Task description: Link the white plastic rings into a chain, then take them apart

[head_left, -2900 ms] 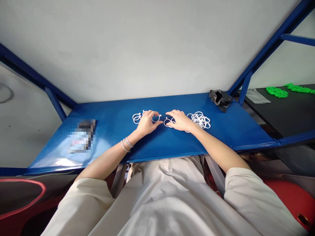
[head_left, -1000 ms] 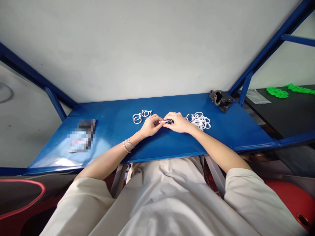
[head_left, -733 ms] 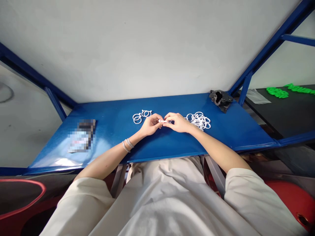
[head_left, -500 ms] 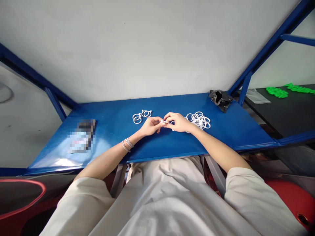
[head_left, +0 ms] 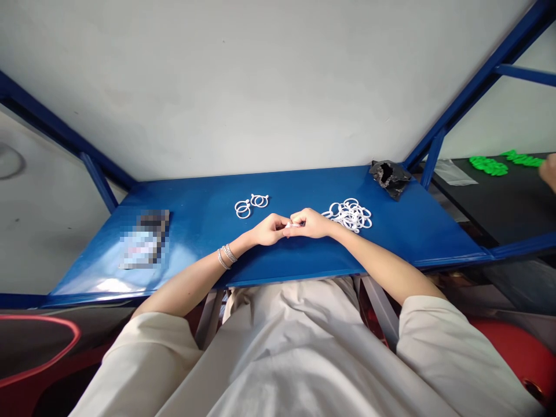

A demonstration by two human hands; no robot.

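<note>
On the blue painted metal counter [head_left: 419,231], a small cluster of white plastic rings [head_left: 252,200] lies left of centre, toward the back edge. The left hand [head_left: 271,229] and right hand [head_left: 310,224] meet mid-counter, their fingertips pinching a small white plastic piece [head_left: 292,225], mostly hidden. To their right sits a tangled heap of thin, glossy rings [head_left: 350,215], then a crumpled black bag [head_left: 388,178] at the back edge.

Room opens now between the small rings [head_left: 251,205] and the ring pile [head_left: 350,215], across the blue table [head_left: 412,231]! The black bag [head_left: 388,179] blocks the back right corner.
</note>
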